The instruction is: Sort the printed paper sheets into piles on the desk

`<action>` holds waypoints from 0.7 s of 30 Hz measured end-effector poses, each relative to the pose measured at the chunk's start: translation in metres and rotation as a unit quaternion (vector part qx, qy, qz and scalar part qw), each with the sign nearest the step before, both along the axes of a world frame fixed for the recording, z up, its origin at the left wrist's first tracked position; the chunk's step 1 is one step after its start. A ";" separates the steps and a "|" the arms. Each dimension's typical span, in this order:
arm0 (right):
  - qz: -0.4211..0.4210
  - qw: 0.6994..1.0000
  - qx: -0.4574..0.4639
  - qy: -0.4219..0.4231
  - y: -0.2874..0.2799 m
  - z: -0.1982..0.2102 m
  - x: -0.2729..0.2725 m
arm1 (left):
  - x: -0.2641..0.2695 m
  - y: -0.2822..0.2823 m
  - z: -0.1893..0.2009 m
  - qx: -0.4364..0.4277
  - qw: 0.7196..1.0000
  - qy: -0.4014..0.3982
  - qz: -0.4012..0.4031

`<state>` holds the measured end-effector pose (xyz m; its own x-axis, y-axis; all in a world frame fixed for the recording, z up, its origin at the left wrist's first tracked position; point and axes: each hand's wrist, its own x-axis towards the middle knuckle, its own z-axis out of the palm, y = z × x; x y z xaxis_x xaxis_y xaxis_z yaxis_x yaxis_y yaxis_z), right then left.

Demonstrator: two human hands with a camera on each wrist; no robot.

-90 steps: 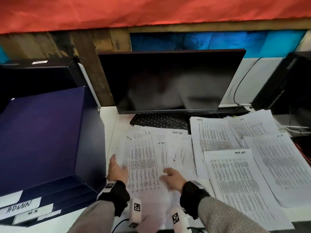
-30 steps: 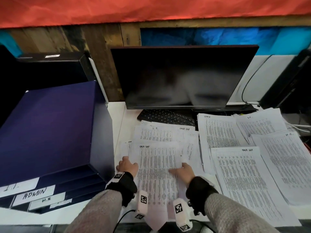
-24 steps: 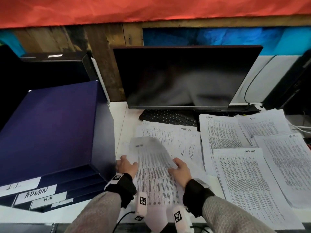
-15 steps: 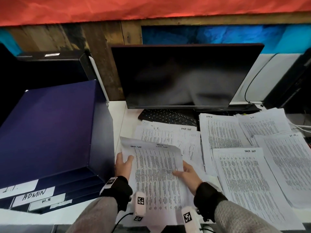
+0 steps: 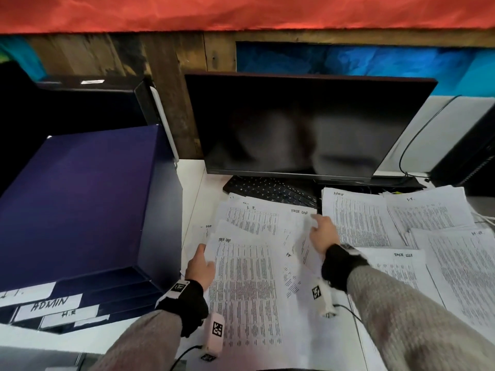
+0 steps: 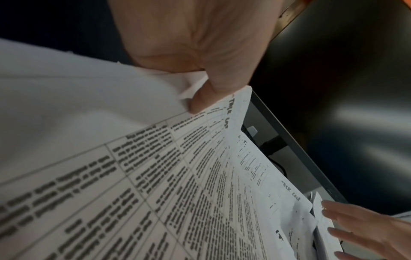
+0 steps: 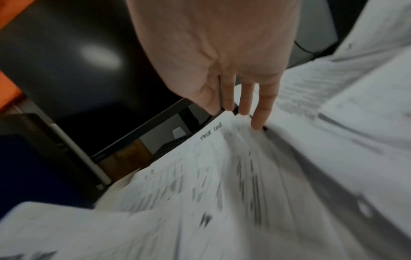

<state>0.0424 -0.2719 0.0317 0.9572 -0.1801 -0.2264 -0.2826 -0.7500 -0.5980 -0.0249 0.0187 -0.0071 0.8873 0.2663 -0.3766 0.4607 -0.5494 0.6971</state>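
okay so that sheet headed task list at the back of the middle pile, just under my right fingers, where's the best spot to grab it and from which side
Probably its far right corner, from the right. That task list sheet lies flat with nearer sheets overlapping its near edge, so only the far edge, by the keyboard, is free. The right hand already has straight fingers at that corner; slide a fingertip under, then pinch.

An office desk: beside the monitor [image 5: 302, 124] lie a keyboard [image 5: 270, 190], printed sheets [image 5: 359, 218] and labelled trays [image 5: 80, 204].

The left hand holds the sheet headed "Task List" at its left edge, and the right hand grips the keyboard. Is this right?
Not quite. In the head view the right hand touches the loose sheets before the keyboard, not the keyboard. The left hand holds the Task List sheet.
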 end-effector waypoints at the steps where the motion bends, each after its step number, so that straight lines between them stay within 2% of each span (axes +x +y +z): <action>1: 0.013 0.999 -0.041 0.010 -0.005 0.001 0.011 | 0.000 0.000 0.002 0.002 1.000 0.001 0.002; 4: 0.058 0.992 -0.099 0.046 -0.010 0.010 0.034 | 0.002 0.002 0.004 -0.005 1.000 0.004 0.000; 9: 0.075 0.980 -0.177 0.061 -0.011 0.002 0.055 | 0.005 0.006 -0.005 -0.019 1.000 0.002 -0.006; 15: 0.085 0.971 -0.214 -0.061 -0.008 0.005 0.050 | 0.008 0.005 -0.001 -0.021 1.000 -0.010 -0.001; 18: 0.147 0.956 -0.208 -0.146 -0.008 0.010 0.036 | 0.009 -0.001 0.005 -0.022 0.999 -0.020 0.018; 21: 0.228 0.946 -0.170 -0.155 -0.005 0.019 0.019 | 0.007 -0.008 0.010 -0.016 0.998 -0.038 0.047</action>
